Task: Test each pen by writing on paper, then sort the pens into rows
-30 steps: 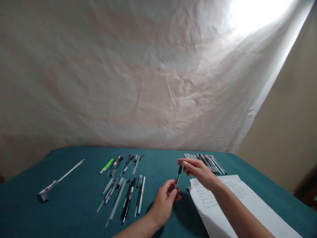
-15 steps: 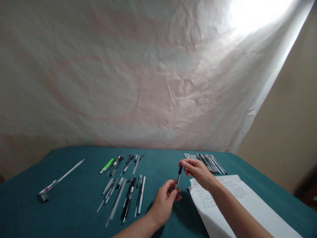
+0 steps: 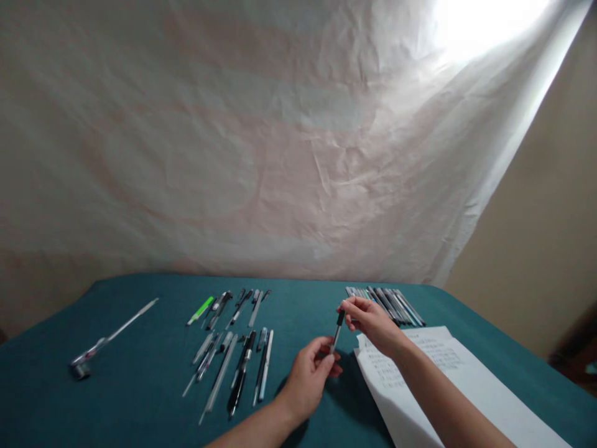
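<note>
A dark pen stands nearly upright between both hands, just above the teal table. My left hand pinches its lower end with closed fingers. My right hand pinches its top end, where the cap or tip is; I cannot tell which. The sheets of paper with printed text lie under my right forearm.
Several pens and pen parts lie in rows left of my hands, with a green marker at the far end. A row of pens lies behind the paper. A long clear rod with a metal end lies at far left. A creased white sheet hangs behind.
My right hand's fingers have shifted slightly on the pen's top end; the pen and my left hand have stayed in about the same place.
</note>
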`<state>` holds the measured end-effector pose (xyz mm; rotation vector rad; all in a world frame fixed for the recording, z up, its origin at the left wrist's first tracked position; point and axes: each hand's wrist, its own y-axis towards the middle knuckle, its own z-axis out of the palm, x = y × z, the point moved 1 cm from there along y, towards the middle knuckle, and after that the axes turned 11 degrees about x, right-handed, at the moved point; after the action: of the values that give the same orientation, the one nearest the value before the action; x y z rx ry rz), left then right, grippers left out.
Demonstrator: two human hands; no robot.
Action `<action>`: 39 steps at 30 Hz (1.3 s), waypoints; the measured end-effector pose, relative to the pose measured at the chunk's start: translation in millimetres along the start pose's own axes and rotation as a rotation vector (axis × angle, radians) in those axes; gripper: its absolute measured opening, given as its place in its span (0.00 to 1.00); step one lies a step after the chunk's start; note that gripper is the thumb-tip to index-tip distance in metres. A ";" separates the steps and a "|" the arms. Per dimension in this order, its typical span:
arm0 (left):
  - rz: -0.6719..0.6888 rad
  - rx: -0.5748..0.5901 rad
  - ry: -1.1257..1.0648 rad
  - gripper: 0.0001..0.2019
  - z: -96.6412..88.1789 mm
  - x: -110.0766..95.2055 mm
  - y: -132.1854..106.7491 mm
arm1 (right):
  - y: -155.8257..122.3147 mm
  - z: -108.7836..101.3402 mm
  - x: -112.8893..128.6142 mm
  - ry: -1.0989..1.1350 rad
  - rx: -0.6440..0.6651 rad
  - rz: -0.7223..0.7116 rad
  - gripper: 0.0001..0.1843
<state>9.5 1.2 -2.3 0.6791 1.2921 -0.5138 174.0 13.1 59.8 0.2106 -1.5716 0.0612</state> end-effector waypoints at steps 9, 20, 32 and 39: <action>-0.013 -0.011 -0.018 0.17 -0.2 -0.4 -0.4 | 0.9 2.0 -1.4 -0.015 -0.023 0.010 0.17; -0.048 -0.009 -0.055 0.20 0.3 0.6 0.5 | 2.3 2.1 -1.0 -0.190 -0.014 -0.036 0.20; -0.063 0.005 -0.060 0.22 1.3 1.9 4.6 | -17.8 8.3 20.5 -1.343 0.049 -0.151 0.16; 0.081 0.273 0.360 0.21 14.3 -19.5 -8.6 | -32.7 -24.3 10.7 -1.347 -0.110 -0.071 0.13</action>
<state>9.3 -15.5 17.2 1.0851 1.5371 -0.5219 203.6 -15.8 67.8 0.2298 -2.8927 -0.2833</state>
